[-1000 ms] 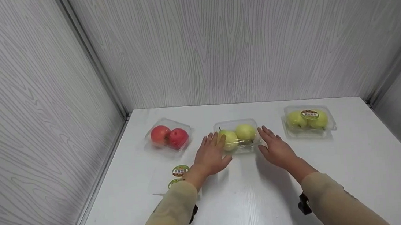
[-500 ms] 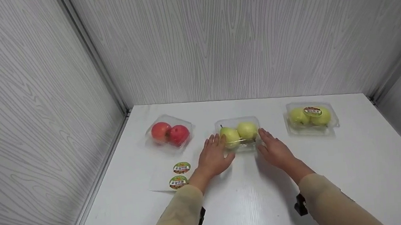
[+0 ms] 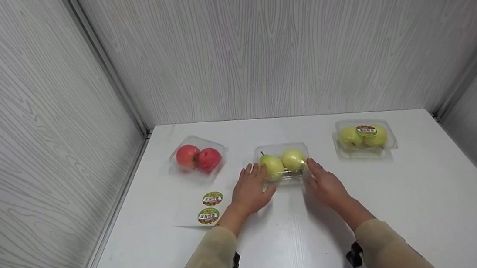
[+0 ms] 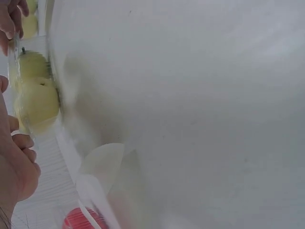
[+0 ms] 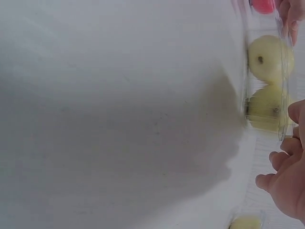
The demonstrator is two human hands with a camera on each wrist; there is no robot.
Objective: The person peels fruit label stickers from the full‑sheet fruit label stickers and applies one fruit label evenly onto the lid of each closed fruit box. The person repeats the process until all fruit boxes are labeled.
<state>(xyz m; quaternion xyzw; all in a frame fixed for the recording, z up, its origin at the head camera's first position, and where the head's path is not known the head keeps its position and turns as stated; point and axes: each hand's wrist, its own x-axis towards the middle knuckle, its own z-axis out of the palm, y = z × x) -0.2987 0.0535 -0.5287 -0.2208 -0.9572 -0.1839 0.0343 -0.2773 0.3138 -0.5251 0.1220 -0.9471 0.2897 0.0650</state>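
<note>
A clear plastic clamshell box (image 3: 281, 147) with two yellow-green pears (image 3: 294, 159) lies on the white table between both hands. My left hand (image 3: 250, 192) is at its left side, fingers extended forward and the fingertips right at the edge. On the opposite side, my right hand (image 3: 326, 184) has its straight fingers along the box's right edge. The left wrist view has the pears (image 4: 38, 102) through the clear wall, with the left hand (image 4: 16, 164) beside them. In the right wrist view the right hand (image 5: 288, 174) is close to the lid's rim.
A box of two red apples (image 3: 209, 159) stands at the back left. At the back right, another pear box (image 3: 387, 146) carries an oval label (image 3: 366, 130). A white backing sheet with two oval stickers (image 3: 208, 215) lies left of my left forearm. Wood-grain panels (image 3: 256, 49) enclose the table.
The middle pear box has slid slightly toward me compared with the other boxes, and both hands have come back with it. The sticker sheet is less covered by my left arm.
</note>
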